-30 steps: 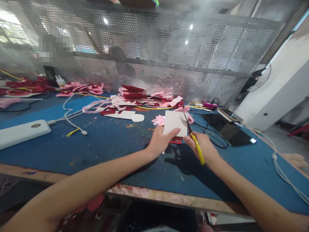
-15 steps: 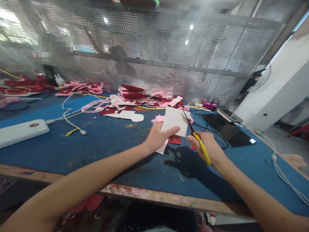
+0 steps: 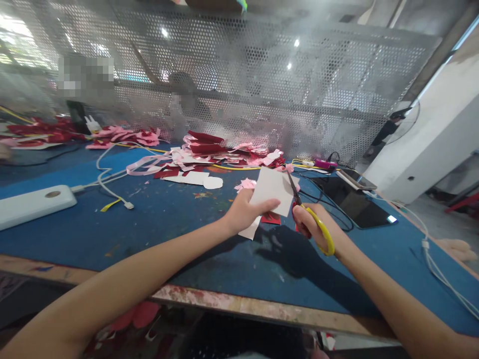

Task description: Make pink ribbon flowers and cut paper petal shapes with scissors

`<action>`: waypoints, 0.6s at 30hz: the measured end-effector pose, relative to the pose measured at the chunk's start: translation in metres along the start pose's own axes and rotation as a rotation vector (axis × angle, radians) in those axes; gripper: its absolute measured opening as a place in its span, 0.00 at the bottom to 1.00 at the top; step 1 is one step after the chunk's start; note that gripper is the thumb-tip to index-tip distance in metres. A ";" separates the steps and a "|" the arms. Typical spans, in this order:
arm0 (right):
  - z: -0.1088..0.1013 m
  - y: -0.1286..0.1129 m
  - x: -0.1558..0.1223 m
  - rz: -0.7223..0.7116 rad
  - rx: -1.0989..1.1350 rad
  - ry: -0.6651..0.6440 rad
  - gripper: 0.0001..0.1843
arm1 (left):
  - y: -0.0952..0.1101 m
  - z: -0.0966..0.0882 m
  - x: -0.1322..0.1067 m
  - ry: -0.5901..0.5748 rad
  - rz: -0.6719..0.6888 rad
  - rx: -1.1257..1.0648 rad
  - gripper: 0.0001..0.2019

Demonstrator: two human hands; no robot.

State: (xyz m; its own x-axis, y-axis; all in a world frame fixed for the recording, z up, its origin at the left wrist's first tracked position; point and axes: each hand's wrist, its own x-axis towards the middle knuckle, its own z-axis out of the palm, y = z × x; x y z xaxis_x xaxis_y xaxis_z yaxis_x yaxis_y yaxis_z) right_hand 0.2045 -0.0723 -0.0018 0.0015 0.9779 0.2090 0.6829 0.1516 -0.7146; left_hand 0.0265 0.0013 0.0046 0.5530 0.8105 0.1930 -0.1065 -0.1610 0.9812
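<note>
My left hand [image 3: 243, 213] pinches a white sheet of paper [image 3: 272, 189] and holds it above the blue table [image 3: 168, 219], thumb on top. My right hand [image 3: 322, 230] grips scissors [image 3: 310, 215] with red and yellow handles. Their blades point up along the sheet's right edge. A small red paper piece [image 3: 271, 219] lies on the table under the sheet.
A heap of red, pink and white paper scraps [image 3: 220, 154] lies at the back in front of a perforated metal screen [image 3: 239, 85]. A white power strip [image 3: 32, 203] and cables [image 3: 108, 182] sit at left. A dark tablet [image 3: 355, 202] and a phone [image 3: 355, 178] lie at right.
Both hands lifted the sheet and scissors slightly off the table. The right hand turned, so the scissor handle loops now show.
</note>
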 end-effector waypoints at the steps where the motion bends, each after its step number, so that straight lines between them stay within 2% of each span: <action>1: 0.002 0.002 0.000 -0.024 0.069 -0.038 0.32 | -0.002 0.003 -0.002 -0.009 -0.010 -0.018 0.10; 4: 0.005 0.005 0.000 -0.107 0.157 -0.073 0.32 | -0.004 0.010 -0.007 -0.059 -0.043 -0.094 0.09; 8: 0.002 0.002 -0.002 -0.154 0.119 -0.037 0.31 | -0.004 0.012 -0.008 -0.105 -0.044 -0.152 0.08; 13: -0.003 -0.001 -0.002 -0.070 -0.021 -0.018 0.33 | -0.002 0.008 -0.005 -0.122 -0.063 -0.129 0.08; 18: -0.008 -0.003 -0.001 -0.048 -0.177 0.003 0.32 | 0.001 0.001 0.000 -0.151 -0.091 -0.052 0.10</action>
State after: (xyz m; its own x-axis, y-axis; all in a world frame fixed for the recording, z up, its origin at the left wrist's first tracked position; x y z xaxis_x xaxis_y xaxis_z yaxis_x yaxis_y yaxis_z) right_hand 0.2084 -0.0753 0.0059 -0.0328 0.9697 0.2422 0.8003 0.1706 -0.5748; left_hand 0.0273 0.0002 0.0052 0.6800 0.7258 0.1043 -0.0906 -0.0580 0.9942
